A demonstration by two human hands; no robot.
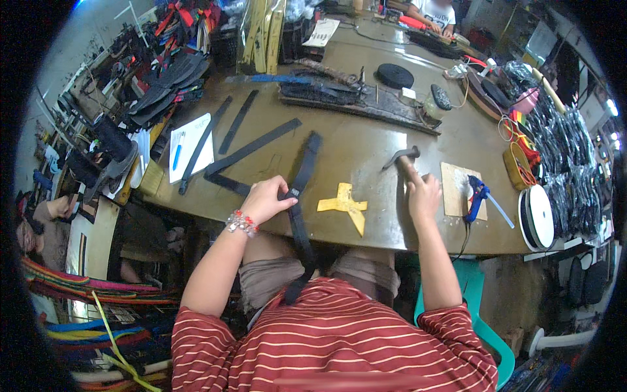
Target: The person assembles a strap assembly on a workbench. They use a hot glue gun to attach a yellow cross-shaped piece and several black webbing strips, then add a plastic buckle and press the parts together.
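Note:
My left hand [264, 200] is closed on a black webbing strap [301, 222] near the table's front edge. The strap runs up onto the table to a thicker folded end and hangs down over my lap. My right hand [423, 195] stretches its index finger to a small dark curved piece [401, 155], which the fingertip seems to touch; its exact kind is unclear. Between my hands lies a yellow branched template-like piece [343, 206]. A blue glue gun [477, 198] with a pale stick rests on a stained board [450, 189] right of my right hand.
More black straps [255, 150] and a white paper with a blue pen [177, 155] lie at left. A long dark rack [359, 108] crosses the table's far side. A black webbing roll [394, 76] lies beyond it. A white reel [539, 217] stands at right. Another person [434, 16] sits far off.

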